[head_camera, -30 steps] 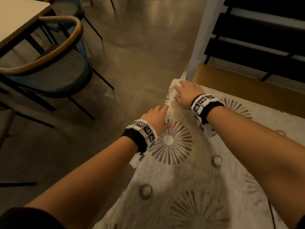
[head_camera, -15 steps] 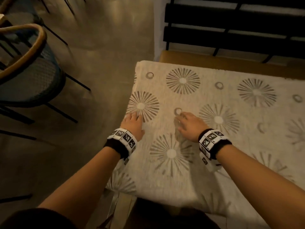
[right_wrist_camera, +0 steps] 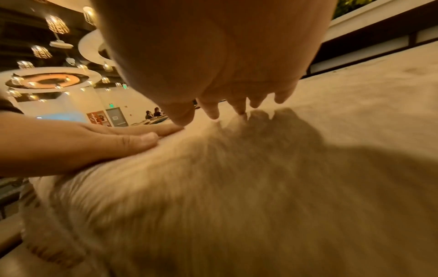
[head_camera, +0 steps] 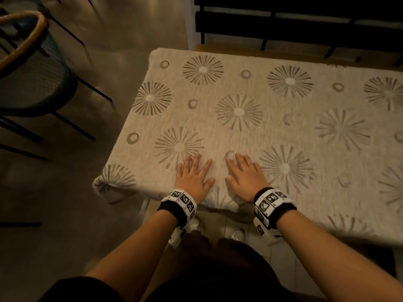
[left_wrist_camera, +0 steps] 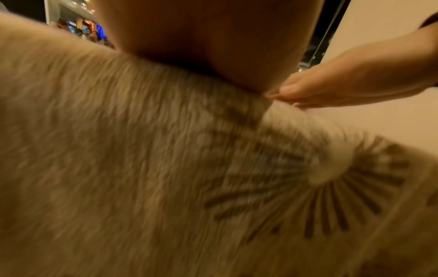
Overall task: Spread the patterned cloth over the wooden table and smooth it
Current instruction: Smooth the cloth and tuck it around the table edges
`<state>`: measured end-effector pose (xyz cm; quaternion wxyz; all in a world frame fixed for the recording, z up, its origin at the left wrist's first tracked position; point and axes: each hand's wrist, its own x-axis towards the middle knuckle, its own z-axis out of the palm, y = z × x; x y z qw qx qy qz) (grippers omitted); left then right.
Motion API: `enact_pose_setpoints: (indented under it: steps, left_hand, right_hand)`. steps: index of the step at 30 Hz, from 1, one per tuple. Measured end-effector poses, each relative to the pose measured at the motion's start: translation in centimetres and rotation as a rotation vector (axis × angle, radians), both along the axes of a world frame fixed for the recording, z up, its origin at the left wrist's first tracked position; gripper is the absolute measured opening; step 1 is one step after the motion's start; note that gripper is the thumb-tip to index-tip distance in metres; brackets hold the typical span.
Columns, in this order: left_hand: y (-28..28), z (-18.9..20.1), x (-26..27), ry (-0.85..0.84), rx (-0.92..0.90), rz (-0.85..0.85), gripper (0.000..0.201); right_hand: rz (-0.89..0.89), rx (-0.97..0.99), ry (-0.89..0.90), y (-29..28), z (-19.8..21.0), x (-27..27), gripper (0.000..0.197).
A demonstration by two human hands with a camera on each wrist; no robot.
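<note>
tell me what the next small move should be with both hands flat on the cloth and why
Probably slide the left hand and right hand apart, outward along the near edge. Both lie flat, fingers spread, side by side on the patterned cloth, which already covers most of the wooden table. The near left corner looks bunched, so the left hand's sweep could end there.
</note>
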<state>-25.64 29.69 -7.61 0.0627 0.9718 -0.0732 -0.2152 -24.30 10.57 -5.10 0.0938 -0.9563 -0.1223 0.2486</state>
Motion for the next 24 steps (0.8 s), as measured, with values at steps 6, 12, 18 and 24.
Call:
enact_pose_setpoints:
  steps: [6, 12, 18, 24]
  left_hand:
    - [0.3, -0.8, -0.7, -0.056, -0.012, -0.007, 0.061]
    - [4.5, -0.7, -0.4, -0.079, -0.037, 0.02, 0.058]
    - [7.0, 1.0, 1.1, -0.063, 0.083, 0.401, 0.065]
    - [-6.8, 0.4, 1.6, -0.079, -0.093, -0.139, 0.061]
  right_hand:
    - [-0.105, -0.058, -0.098, -5.1, -2.9, -4.3, 0.067]
    - [-0.368, -0.097, -0.18, -11.9, -2.9, -7.3, 0.068]
    - [-0.507, -0.107, -0.207, -11.7, -2.0, -5.7, 0.063]
    - [-0.238, 0.035, -0.177, -2.7, -1.4, -1.3, 0.058]
